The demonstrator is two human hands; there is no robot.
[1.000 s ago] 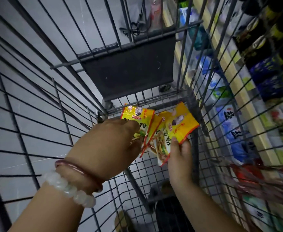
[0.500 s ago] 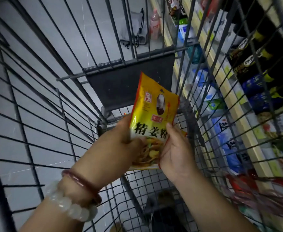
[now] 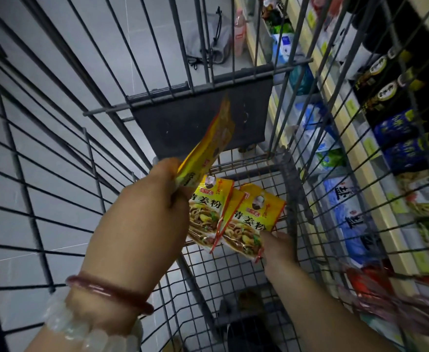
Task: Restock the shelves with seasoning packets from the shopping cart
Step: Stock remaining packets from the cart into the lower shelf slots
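Note:
Inside the wire shopping cart (image 3: 291,179), my left hand (image 3: 145,212) grips a yellow seasoning packet (image 3: 208,148) by its lower end, tilted edge-on toward the camera. Lower and to the right, my right hand (image 3: 277,246) pinches the bottom corner of two or three more yellow packets (image 3: 236,219), fanned out just above the cart's mesh floor. The packets show a dish picture and red trim. The shelves (image 3: 360,138) stand beyond the cart's right wall.
The cart's dark fold-down seat panel (image 3: 203,123) stands ahead of my hands. Shelf goods include blue-white bags (image 3: 350,217), dark bottles (image 3: 386,92) and green packs. On the grey tiled floor ahead lie a grey bag (image 3: 208,44) and a pink bottle (image 3: 240,34).
Both hands held one upright packet half a second ago. Now my left hand keeps a packet tilted sideways, while my right hand has dropped lower and holds fanned packets near the cart floor.

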